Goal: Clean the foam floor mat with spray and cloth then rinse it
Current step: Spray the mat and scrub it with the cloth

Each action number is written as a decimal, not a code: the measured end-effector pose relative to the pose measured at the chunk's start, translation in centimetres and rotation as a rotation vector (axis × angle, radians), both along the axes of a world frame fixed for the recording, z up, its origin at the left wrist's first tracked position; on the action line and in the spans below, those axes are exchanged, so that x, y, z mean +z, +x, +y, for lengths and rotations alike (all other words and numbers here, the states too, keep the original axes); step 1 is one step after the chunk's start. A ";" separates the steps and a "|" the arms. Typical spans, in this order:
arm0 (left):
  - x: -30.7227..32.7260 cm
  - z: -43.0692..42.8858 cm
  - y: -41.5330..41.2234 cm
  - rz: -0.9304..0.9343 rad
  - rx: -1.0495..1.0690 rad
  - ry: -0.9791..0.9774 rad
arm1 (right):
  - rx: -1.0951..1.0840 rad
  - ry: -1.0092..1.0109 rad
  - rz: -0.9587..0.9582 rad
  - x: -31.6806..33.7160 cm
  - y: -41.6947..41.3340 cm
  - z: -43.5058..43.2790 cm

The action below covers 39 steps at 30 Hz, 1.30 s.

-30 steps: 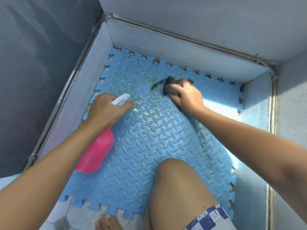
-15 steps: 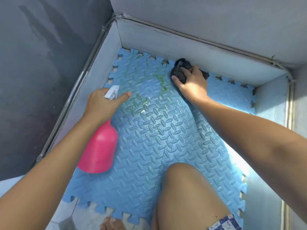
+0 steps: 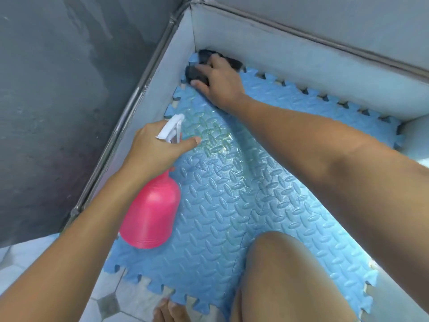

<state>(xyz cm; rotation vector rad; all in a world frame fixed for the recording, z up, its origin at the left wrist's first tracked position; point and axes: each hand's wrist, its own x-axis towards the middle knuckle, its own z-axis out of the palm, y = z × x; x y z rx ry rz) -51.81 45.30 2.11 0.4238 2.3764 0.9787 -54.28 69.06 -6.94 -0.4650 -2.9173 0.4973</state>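
Mat point(image 3: 232, 205), left hand point(image 3: 153, 149) gripping bottle point(image 3: 151, 212), right hand point(image 3: 222, 84) gripping cloth point(image 3: 197, 74) (corner)

The foam mat point(image 3: 232, 205) is hemmed in by the low left wall point(image 3: 148, 94) and the far wall point(image 3: 301, 66). They meet at the corner where the right hand point(image 3: 220, 82) grips the dark cloth point(image 3: 197, 75). The pink spray bottle point(image 3: 151, 217), held by the left hand point(image 3: 153, 149), crowds the left edge, and a bent knee point(image 3: 278, 263) blocks the near side. Between the forearms, the mat's middle lies open.
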 end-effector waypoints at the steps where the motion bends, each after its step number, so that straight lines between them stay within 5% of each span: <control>1: 0.0 -0.3 -0.3 0.023 0.016 -0.009 | 0.139 0.006 0.022 0.2 0.2 -1.5; 5: -0.4 -1.6 -1.9 0.014 0.099 0.010 | 0.703 0.064 0.067 -0.4 6.2 -5.9; 8: -0.4 -1.4 -1.7 -0.023 0.073 0.023 | 0.786 0.141 0.039 -0.3 10.6 -2.7; 10: -0.6 -0.9 -1.3 -0.039 0.045 0.038 | 0.611 0.152 0.007 0.2 12.0 1.7; 14: -0.7 0.2 -0.5 -0.042 -0.074 -0.020 | -0.224 0.044 -0.050 0.3 12.6 7.0; 16: -0.8 0.5 -0.2 -0.005 -0.116 -0.045 | -0.374 -0.015 -0.049 -0.1 12.5 4.9; 18: -1.1 0.5 -0.2 0.039 -0.149 -0.072 | -0.144 -0.010 0.033 -0.6 13.5 0.6; 22: -2.2 -0.4 -0.6 0.045 -0.128 -0.093 | 0.700 0.075 0.075 -1.2 19.4 -4.7; 24: -2.5 -0.4 -0.4 0.009 -0.119 -0.072 | 0.755 0.103 0.017 -0.9 20.7 -2.9; 28: -2.1 0.2 0.7 0.043 -0.204 -0.053 | 0.047 -0.033 -0.048 1.2 19.8 1.7; 33: -2.0 0.3 1.3 0.009 -0.195 -0.027 | -0.494 -0.721 0.325 4.4 18.6 6.0; 37: -1.6 0.1 1.4 0.049 -0.126 -0.024 | -0.832 -0.491 0.229 3.9 21.2 8.8; 39: -1.4 0.2 1.5 0.030 -0.154 -0.017 | -0.758 -0.355 0.233 2.9 22.3 8.5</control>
